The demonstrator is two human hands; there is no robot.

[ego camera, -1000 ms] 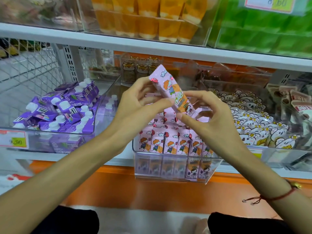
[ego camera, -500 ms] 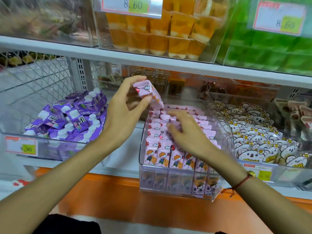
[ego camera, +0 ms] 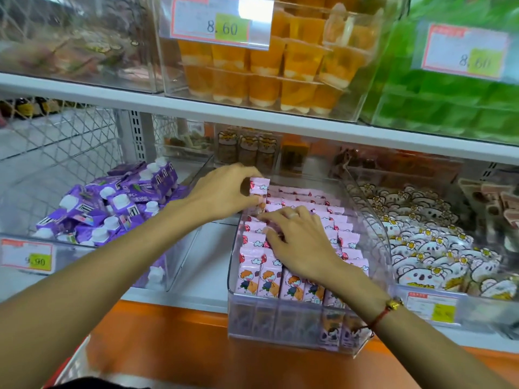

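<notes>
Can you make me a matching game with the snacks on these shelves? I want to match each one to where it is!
Things
1. pink packet in the left hand
2. purple pouches
3. orange jelly cups
4. bear-face packs

Places
A. upper shelf, behind the 8.60 price tag
B. left of the middle bin
C. right of the middle bin
D. far left corner of the middle bin

Pairs: 1-D, 2-B, 3-A, 4-C

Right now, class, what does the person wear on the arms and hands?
Both forearms are bare, no sleeves showing. The right hand wears a pale ring; its wrist has a thin red cord bracelet with a gold charm. The left hand wears nothing.
</notes>
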